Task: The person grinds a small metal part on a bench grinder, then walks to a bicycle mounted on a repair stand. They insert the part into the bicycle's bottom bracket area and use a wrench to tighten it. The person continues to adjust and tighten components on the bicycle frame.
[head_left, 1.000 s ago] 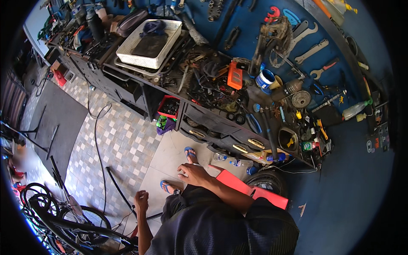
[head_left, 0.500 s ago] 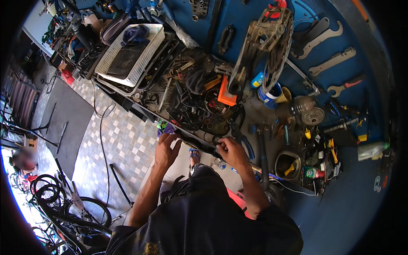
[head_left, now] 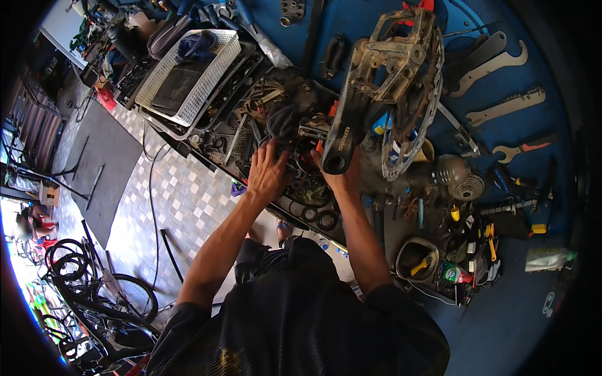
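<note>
head view: both bare hands are in over the dark heap of parts!

here we are at a cluttered dark workbench [head_left: 375, 172], and the left hand [head_left: 267, 172] is palm down above its front edge, fingers a little apart, tips right by a soft black bundle [head_left: 285, 120]. is anything pinched beneath them? cannot tell from up here. over to the right hand [head_left: 343, 178], partly covered by a long black crank arm [head_left: 345, 128] that looms between it and the camera; its fingers point inward beside a bright orange box-like piece [head_left: 319, 148], and whether they grip or merely touch, cannot tell. between the two hands lies the heap of small dark metal and rubber parts [head_left: 307, 178], spread across the bench, with two round black rings [head_left: 326, 220] just in front of it, near the edge. above, the crank arm carries a grimy metal platform pedal [head_left: 401, 56], with a toothed metal chainring [head_left: 419, 144] beside it. up to the left, a white perforated plastic basket [head_left: 210, 84] holds a dark blue cloth [head_left: 195, 47]. and out right, a yellow-handled brush [head_left: 423, 265] rests in a squarish open container [head_left: 399, 255]!
</note>
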The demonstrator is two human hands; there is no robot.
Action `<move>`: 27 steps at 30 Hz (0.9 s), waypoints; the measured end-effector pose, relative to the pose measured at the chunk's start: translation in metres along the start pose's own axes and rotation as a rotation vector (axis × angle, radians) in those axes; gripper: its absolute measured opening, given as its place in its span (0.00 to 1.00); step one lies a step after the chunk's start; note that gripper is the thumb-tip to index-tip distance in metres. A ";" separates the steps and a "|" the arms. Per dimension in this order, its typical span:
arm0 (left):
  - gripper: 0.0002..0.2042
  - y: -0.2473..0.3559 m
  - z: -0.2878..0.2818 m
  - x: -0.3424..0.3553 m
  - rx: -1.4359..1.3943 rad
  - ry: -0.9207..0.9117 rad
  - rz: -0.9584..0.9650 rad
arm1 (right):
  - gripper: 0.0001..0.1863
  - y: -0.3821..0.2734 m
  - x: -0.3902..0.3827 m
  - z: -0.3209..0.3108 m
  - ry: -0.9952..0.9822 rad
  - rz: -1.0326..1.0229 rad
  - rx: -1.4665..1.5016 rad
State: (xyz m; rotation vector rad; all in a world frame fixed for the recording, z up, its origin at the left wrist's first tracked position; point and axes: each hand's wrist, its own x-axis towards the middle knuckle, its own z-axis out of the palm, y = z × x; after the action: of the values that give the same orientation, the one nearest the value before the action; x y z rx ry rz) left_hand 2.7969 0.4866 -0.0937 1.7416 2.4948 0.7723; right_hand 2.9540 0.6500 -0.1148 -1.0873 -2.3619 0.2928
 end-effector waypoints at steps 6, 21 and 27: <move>0.26 -0.014 0.005 0.057 0.145 -0.122 0.025 | 0.57 0.017 0.014 0.016 -0.138 0.136 0.064; 0.21 -0.073 -0.005 0.093 -0.031 -0.067 0.098 | 0.37 0.096 0.016 -0.056 -0.224 0.109 -0.150; 0.21 -0.088 -0.012 0.093 -0.011 -0.102 0.031 | 0.32 0.074 -0.001 -0.045 -0.099 0.162 -0.337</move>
State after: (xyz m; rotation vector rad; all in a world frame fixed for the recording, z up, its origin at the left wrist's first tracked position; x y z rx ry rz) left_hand 2.6803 0.5406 -0.0930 1.7723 2.3997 0.6783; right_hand 3.0261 0.6965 -0.1068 -1.4541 -2.4734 0.0019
